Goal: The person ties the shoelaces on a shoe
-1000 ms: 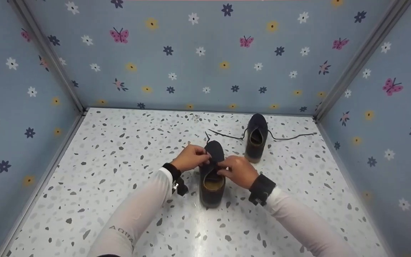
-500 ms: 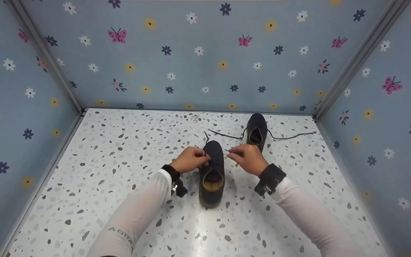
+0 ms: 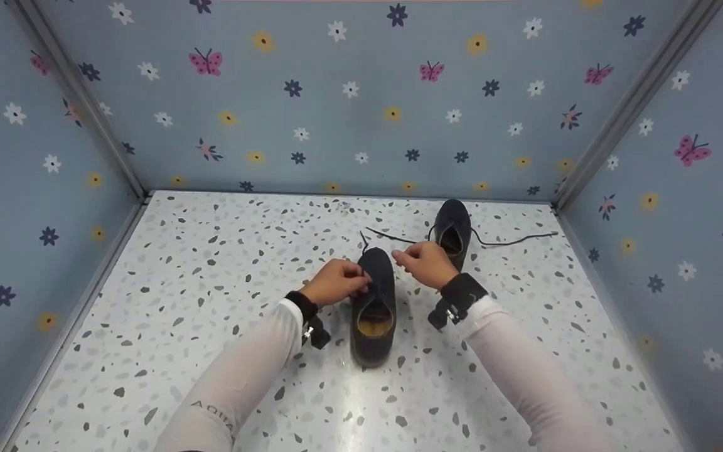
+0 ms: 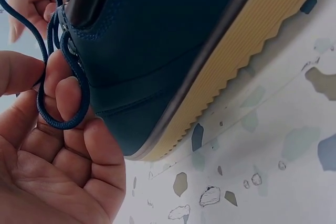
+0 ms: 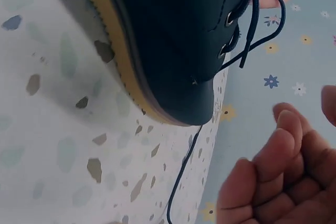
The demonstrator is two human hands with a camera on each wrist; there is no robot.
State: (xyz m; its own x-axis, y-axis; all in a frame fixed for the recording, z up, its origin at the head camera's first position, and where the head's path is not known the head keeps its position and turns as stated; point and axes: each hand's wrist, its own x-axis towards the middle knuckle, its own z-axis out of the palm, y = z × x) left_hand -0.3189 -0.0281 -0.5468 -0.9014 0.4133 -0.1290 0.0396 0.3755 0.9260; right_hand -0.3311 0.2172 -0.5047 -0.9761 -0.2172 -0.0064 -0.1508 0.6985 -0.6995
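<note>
A dark blue lace-up shoe (image 3: 379,267) with a pale ridged sole stands on the floor, toe pointing away from me. At its left side, my left hand (image 3: 336,280) pinches a blue shoelace (image 4: 55,124) between thumb and fingers; the lace forms a loop in the left wrist view. In the right wrist view, lace strands (image 5: 254,22) cross over the eyelets and one loose end hangs down. My right hand (image 3: 427,262) hovers right of the toe, fingers loosely bent, thumb apart from them and nothing between.
A second dark shoe (image 3: 453,216) stands farther back on the right, its lace (image 3: 512,243) spread out to both sides; my right hand partly covers it. Flower-patterned walls (image 3: 361,94) enclose the speckled floor (image 3: 242,263) on three sides.
My right hand has come away from the shoe's laces and moved up and to the right, then forward beside the toe. My left hand stays nearly in place at the laces.
</note>
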